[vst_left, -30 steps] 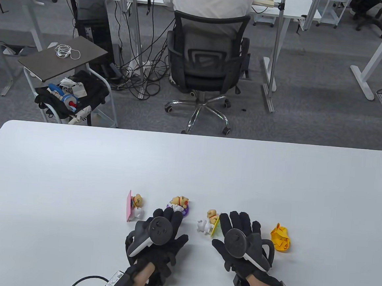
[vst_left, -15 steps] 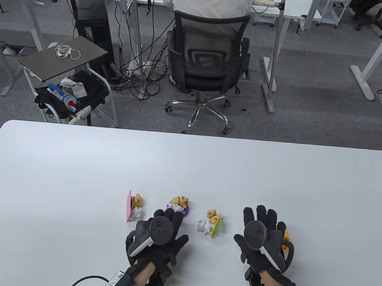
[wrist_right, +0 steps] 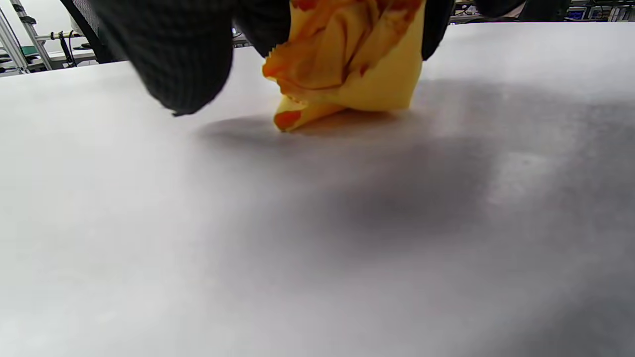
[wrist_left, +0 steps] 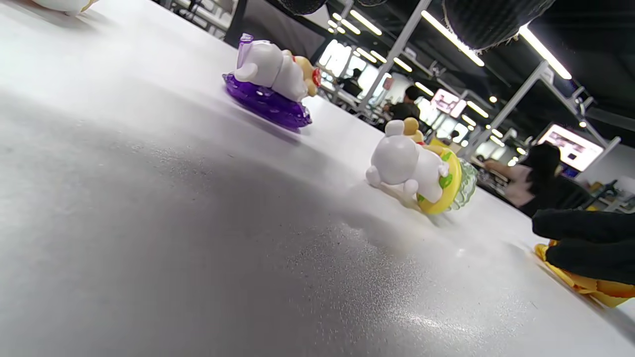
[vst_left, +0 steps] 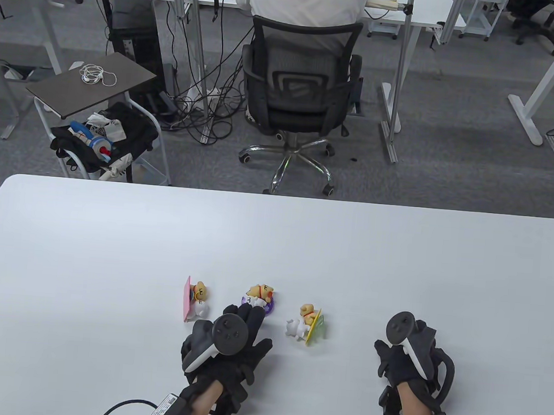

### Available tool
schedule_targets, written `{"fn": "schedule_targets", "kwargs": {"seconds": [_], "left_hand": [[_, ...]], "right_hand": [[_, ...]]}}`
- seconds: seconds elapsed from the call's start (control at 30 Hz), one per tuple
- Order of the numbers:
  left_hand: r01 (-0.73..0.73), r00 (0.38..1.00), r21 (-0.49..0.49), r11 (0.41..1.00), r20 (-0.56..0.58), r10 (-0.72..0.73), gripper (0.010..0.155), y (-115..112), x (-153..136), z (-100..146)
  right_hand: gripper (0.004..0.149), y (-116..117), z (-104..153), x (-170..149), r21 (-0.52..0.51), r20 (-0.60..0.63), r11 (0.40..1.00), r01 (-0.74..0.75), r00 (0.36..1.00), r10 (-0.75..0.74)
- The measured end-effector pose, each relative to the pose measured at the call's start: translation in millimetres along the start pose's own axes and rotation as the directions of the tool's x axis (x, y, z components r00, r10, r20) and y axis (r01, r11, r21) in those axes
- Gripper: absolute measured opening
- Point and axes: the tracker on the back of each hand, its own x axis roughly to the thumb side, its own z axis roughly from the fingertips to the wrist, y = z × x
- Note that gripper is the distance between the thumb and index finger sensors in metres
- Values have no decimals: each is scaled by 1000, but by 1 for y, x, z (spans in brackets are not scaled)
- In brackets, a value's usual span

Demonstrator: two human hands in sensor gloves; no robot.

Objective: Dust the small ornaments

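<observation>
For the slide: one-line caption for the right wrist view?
Gloved right-hand fingers grip a crumpled yellow cloth touching the white table.

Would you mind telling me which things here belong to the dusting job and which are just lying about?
For the job:
- yellow cloth, gripped by the right hand
- pink-backed ornament
- purple-based ornament
- yellow-green ornament
- left hand, resting on the table

Lying about:
- office chair
- side cart

Both hands: left hand and right hand in black knit gloves. Each back carries a round dark tracker with a white handle and black ring. Bare skin at wrists, black cables trailing off.
</observation>
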Motion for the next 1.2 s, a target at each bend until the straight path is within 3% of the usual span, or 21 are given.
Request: {"fn": "schedule_targets", "kwargs": {"seconds": [0.3,0.57,0.73,0.9,1.03,1.2], "left_hand": [[-4,1000,-7,1000,-3,4,74,-1,1,0],[-11,1000,-4,1000,-9,11,74,1,0,0],[-26,1000,3,1000,-4,26,73,3,2,0],[-26,999,18,999,20,26,73,5,10,0],[-5,1000,32,999,26,4,73,6,16,-1],[-14,999,46,999,39,12,73,6,22,-1]], "right_hand": [[58,2,-2,5,-99,10,995,-30,999,31],[48,-5,0,7,-126,45,992,-22,999,28],[49,-25,22,24,-169,194,984,60,981,-27],[49,-40,53,50,-232,408,966,117,913,-13],[50,-33,62,69,-245,541,962,117,840,36],[50,-21,74,86,-264,624,962,76,774,110]]}}
